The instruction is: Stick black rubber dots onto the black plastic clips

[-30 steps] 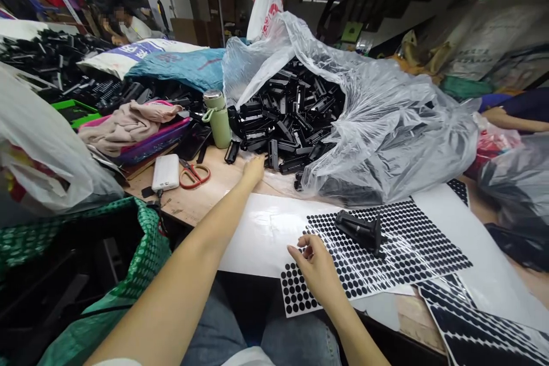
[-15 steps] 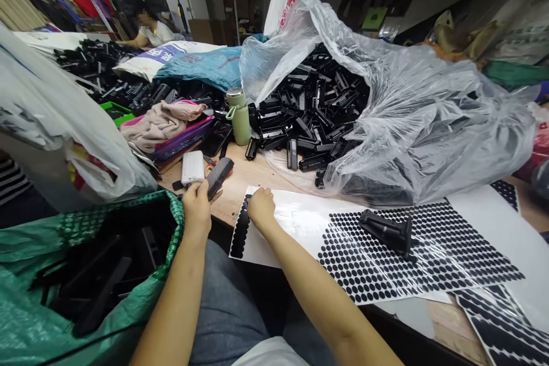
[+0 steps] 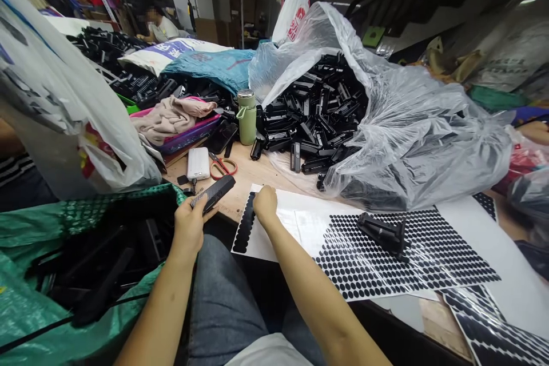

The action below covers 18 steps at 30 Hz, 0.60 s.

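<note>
My left hand is closed around one end of a long black plastic part with a ribbed, carbon-like surface, held tilted above the table's front edge. My right hand is closed in a pinch at the left end of a white sticker sheet, beside a strip of black round stickers. Its fingertips point away from me, so whatever they hold is hidden. Rows of black dots cover the sheet's right half, where a black plastic piece with a wide end lies on top.
A clear plastic bag spills black plastic parts onto the table. Near my left hand lie red-handled scissors and a white power bank; a green bottle stands behind. A green sack with black parts gapes at left.
The black part in my left hand has swung lower and flatter, uncovering the scissors. My right hand stays at the strip of stickers, its fingers turned further from view. The camera has shifted slightly.
</note>
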Available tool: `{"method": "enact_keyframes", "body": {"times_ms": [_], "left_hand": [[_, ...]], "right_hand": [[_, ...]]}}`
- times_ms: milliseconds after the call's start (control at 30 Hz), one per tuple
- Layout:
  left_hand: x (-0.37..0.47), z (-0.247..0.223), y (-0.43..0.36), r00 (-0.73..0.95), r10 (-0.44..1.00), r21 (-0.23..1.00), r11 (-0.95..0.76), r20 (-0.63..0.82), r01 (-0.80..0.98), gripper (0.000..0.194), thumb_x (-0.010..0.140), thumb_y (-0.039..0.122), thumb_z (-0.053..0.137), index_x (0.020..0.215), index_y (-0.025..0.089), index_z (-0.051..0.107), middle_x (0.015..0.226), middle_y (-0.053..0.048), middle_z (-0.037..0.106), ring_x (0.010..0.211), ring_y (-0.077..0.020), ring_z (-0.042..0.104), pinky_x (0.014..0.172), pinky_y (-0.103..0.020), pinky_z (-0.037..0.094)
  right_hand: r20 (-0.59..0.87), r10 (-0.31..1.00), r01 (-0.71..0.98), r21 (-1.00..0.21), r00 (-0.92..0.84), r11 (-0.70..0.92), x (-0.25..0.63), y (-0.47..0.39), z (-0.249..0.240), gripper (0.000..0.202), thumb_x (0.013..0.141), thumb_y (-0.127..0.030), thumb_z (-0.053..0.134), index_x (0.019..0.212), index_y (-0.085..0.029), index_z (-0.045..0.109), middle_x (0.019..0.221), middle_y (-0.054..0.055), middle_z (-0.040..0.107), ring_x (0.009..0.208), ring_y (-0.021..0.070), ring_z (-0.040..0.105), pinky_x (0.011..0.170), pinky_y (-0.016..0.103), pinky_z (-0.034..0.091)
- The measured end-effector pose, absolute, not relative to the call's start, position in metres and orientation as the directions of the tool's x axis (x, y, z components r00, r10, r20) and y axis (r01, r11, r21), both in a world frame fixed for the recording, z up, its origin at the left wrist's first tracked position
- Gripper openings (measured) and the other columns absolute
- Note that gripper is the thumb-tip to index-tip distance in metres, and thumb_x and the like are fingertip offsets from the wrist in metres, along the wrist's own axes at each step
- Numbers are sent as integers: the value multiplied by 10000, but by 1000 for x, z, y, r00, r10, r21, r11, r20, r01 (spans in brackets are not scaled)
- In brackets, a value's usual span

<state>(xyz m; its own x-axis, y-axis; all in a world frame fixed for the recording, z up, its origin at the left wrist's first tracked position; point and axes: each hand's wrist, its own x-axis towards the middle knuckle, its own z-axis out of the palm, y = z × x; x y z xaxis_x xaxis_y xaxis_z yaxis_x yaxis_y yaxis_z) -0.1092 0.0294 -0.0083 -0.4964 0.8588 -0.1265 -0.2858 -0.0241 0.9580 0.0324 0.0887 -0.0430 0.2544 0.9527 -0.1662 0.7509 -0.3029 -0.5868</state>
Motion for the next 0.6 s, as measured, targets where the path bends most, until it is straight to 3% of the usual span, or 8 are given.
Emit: {"method": "enact_keyframes", "body": {"times_ms": [233,367,467,600], "left_hand": [[-110,-3,23,-491,859,936,-39,-148,-349,189,613,253,669,687,124,551,744,-14,605,799,-163,609,766,-410,539],[-112,2,21,-436,875,907,8,-211,-422,144,638,219,653,686,120,560,757,-32,635,804,-179,630,755,-409,540],[-110,5,21,-328,893,864,116,-306,-490,65,698,165,589,712,101,589,775,-74,662,777,-196,652,729,-404,545],[-101,10,21,-201,915,818,194,-350,-542,112,754,146,529,772,81,619,786,-106,677,785,-212,661,732,-397,546]], "right_hand": [[-153,950,656,-692,273,-301,31,87,-42,228,744,-81,461,947,-58,561,1046,245,562,996,303,535,812,385,396],[-102,974,537,-820,204,-198,42,82,-31,118,773,-197,457,786,-144,562,883,137,620,869,232,573,768,338,415],[-70,986,401,-907,151,-126,63,74,-17,162,781,-311,444,738,-175,522,778,57,610,767,175,574,716,300,437],[-62,993,218,-972,100,-82,91,67,-2,199,758,-373,453,734,-177,481,760,13,563,716,123,558,688,265,458]]}}
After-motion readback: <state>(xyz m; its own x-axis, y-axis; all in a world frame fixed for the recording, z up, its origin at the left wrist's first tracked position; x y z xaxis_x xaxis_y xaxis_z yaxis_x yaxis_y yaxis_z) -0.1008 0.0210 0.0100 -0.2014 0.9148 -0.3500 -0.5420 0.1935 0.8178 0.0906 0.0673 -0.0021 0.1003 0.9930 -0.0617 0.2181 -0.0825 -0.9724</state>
